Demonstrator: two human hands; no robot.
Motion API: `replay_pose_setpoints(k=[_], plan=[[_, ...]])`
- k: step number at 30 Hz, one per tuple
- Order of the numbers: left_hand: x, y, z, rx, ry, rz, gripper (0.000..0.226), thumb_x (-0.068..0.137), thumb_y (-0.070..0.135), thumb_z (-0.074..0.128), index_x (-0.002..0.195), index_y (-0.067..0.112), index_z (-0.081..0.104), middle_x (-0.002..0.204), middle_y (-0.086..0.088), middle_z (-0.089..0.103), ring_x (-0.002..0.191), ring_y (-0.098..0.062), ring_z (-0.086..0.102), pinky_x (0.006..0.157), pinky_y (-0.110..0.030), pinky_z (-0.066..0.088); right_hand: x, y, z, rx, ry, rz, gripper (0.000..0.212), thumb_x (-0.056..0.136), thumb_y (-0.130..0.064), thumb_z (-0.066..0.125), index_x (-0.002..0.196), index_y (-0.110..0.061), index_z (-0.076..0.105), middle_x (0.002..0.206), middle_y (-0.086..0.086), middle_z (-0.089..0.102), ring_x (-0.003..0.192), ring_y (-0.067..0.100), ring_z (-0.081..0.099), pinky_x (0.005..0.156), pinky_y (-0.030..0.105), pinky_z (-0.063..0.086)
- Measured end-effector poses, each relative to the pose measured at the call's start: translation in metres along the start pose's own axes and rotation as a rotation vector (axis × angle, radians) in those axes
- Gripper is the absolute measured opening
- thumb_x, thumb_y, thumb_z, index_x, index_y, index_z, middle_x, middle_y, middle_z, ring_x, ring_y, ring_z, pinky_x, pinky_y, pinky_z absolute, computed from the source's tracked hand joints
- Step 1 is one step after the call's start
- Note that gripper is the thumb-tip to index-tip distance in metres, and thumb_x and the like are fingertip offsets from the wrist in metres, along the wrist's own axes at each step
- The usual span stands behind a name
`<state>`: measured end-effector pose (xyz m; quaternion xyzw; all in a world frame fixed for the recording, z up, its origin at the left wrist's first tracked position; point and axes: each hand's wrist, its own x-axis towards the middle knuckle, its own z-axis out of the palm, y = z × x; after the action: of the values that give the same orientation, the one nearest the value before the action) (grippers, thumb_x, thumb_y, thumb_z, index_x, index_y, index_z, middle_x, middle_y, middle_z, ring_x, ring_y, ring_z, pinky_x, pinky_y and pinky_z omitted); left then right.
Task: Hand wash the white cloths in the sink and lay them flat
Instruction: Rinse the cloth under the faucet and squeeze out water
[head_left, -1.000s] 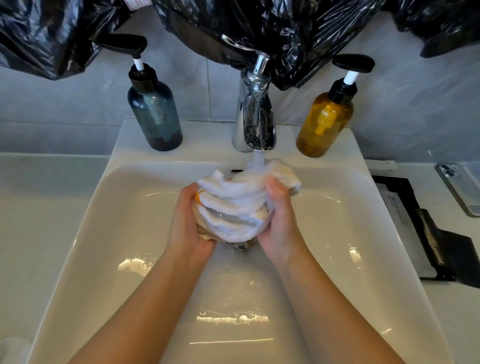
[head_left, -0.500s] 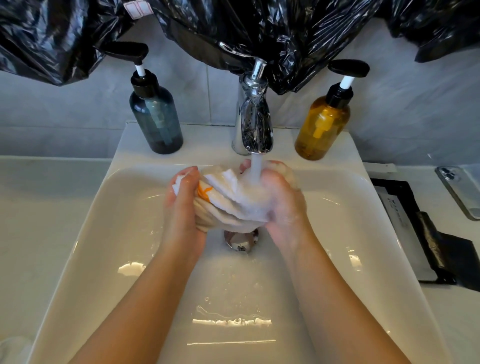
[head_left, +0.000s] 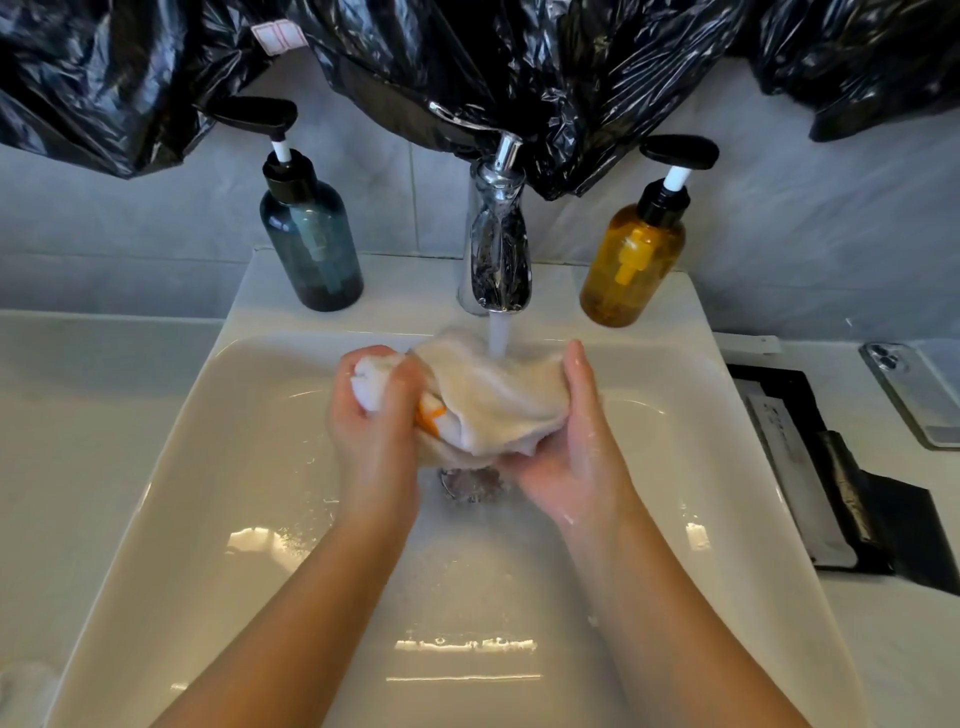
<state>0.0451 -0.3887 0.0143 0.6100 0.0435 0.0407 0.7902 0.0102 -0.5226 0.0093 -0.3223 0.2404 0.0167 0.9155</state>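
- I have the left hand (head_left: 374, 431) clenched round one bunched end of the white cloth (head_left: 498, 400).
- My right hand (head_left: 571, 452) cups the other end from below, thumb up along its edge.
- Between the two grips, the cloth sits under the water stream (head_left: 497, 338) from the tap (head_left: 498, 249).
- The drain (head_left: 467, 483) of the sink (head_left: 260, 467) lies just below the grips.

I see the white cloth (head_left: 498, 402) bunched up and wet, an orange mark on its left fold, held over the middle of the white sink (head_left: 249, 467). My left hand (head_left: 374, 431) grips one end and my right hand (head_left: 571, 457) cups the other.
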Motion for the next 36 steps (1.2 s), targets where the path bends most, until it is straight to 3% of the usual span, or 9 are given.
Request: replay_pose_setpoints(k=[3, 8, 10, 15, 18, 22, 26, 30, 36], plan=[[-0.005, -0.002, -0.001, 0.091, -0.119, 0.132, 0.026, 0.070, 0.038, 0.063, 0.094, 0.028, 0.061, 0.082, 0.018, 0.064, 0.078, -0.004, 0.060, 0.070, -0.020, 0.050, -0.003, 0.008, 0.001, 0.085, 0.021, 0.026, 0.088, 0.075, -0.064, 0.072, 0.143, -0.011, 0.054, 0.138, 0.020, 0.060, 0.128, 0.035, 0.059, 0.111, 0.054, 0.042], [0.000, -0.008, 0.000, -0.058, -0.268, -0.469, 0.047, 0.092, 0.044, 0.059, 0.115, 0.003, 0.062, 0.094, -0.016, 0.070, 0.084, -0.027, 0.068, 0.063, -0.031, 0.053, -0.002, -0.002, 0.006, -0.151, 0.029, -0.222, 0.035, 0.066, -0.027, 0.073, 0.099, -0.014, 0.071, 0.101, 0.011, 0.073, 0.097, 0.024, 0.071, 0.082, 0.041, 0.058], [-0.003, -0.006, 0.005, -0.081, -0.395, -0.558, 0.046, 0.093, 0.044, 0.053, 0.098, -0.001, 0.058, 0.069, -0.019, 0.058, 0.055, -0.024, 0.056, 0.048, -0.022, 0.040, -0.001, -0.003, 0.008, -0.295, 0.054, -0.287, 0.050, 0.052, -0.030, 0.077, 0.098, -0.012, 0.071, 0.101, 0.013, 0.074, 0.099, 0.027, 0.072, 0.084, 0.045, 0.058], [-0.002, -0.002, 0.009, -0.111, -0.531, -0.626, 0.029, 0.086, 0.018, 0.049, 0.062, 0.015, 0.065, 0.059, -0.004, 0.051, 0.051, -0.017, 0.048, 0.048, -0.019, 0.029, -0.002, 0.000, 0.002, -0.390, -0.015, -0.360, 0.034, 0.043, -0.038, 0.073, 0.072, -0.020, 0.070, 0.072, -0.004, 0.071, 0.073, 0.010, 0.070, 0.062, 0.027, 0.057], [-0.002, 0.006, -0.006, -0.039, -0.610, -0.632, 0.015, 0.080, 0.020, 0.058, 0.065, 0.017, 0.059, 0.060, 0.000, 0.047, 0.053, -0.011, 0.047, 0.048, -0.022, 0.033, -0.004, 0.002, 0.000, -0.259, -0.094, -0.280, 0.026, 0.048, -0.031, 0.074, 0.070, -0.017, 0.072, 0.076, 0.002, 0.072, 0.073, 0.014, 0.070, 0.064, 0.028, 0.057], [0.008, 0.022, -0.040, 0.302, -0.484, -0.428, 0.019, 0.089, 0.039, 0.064, 0.100, 0.023, 0.066, 0.095, 0.008, 0.069, 0.091, -0.009, 0.065, 0.076, -0.025, 0.052, -0.010, 0.008, 0.015, -0.104, 0.025, -0.122, 0.044, 0.060, -0.035, 0.076, 0.097, -0.011, 0.068, 0.091, 0.009, 0.071, 0.084, 0.021, 0.070, 0.073, 0.032, 0.058], [-0.013, 0.044, -0.068, 0.838, -0.590, 0.237, 0.084, 0.068, 0.067, 0.072, 0.139, 0.048, 0.033, 0.139, 0.022, 0.047, 0.128, 0.006, 0.044, 0.103, -0.014, 0.039, -0.018, 0.005, 0.027, 0.048, 0.161, -0.052, 0.015, 0.091, -0.031, 0.064, 0.085, -0.017, 0.063, 0.072, 0.002, 0.068, 0.069, 0.019, 0.069, 0.065, 0.031, 0.057], [-0.028, 0.028, -0.068, 1.286, -0.712, 0.606, 0.130, 0.054, 0.078, 0.064, 0.157, 0.028, 0.002, 0.163, -0.011, 0.019, 0.143, -0.032, 0.035, 0.106, -0.044, 0.045, -0.026, 0.009, 0.038, 0.074, 0.210, 0.043, 0.021, 0.090, -0.035, 0.067, 0.086, -0.014, 0.067, 0.078, 0.008, 0.074, 0.074, 0.024, 0.072, 0.072, 0.036, 0.058], [-0.001, 0.028, -0.059, 1.027, -0.831, 0.030, 0.101, 0.065, 0.033, 0.083, 0.144, 0.050, 0.021, 0.115, 0.020, 0.063, 0.095, -0.005, 0.063, 0.079, -0.024, 0.054, -0.041, 0.015, 0.029, -0.189, 0.085, -0.092, 0.008, 0.091, -0.015, 0.063, 0.085, -0.013, 0.069, 0.088, 0.009, 0.073, 0.082, 0.018, 0.073, 0.075, 0.032, 0.057]])
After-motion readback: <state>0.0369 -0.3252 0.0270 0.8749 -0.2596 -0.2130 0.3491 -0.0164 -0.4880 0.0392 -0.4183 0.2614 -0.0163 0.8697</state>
